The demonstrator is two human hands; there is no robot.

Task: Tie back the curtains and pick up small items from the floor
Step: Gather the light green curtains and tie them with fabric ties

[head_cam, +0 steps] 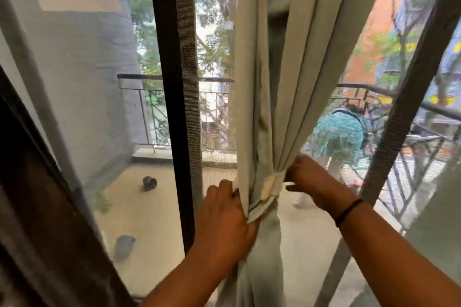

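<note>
- Pale green fabric fills the centre of the frame: the curtain (pixel 282 70) hangs in gathered folds from the top edge and narrows to a waist at lower centre.
- Round that waist runs a tieback band (pixel 262 203) of the same cloth, with a cream fastening patch (pixel 270 185) on its front.
- Left hand (pixel 225 222), lower centre, grasps the left edge of the curtain just beside the band, fingers curled into the fold.
- Right hand (pixel 305 177), right of the waist, pinches the band's end against the gathered cloth, and a dark wristband (pixel 348 212) circles its wrist.
- Sheer mesh curtain (pixel 69 82) covers the left of the frame, with a dark door frame (pixel 172 82) just right of it.
- Beyond the glass lies a balcony floor (pixel 149 207) with a small dark object (pixel 149 183) and a grey-blue one (pixel 124 247), well apart, at lower left.
- A metal railing (pixel 174 77) crosses mid-frame, and a person in teal clothing (pixel 339 134) bends at right.
</note>
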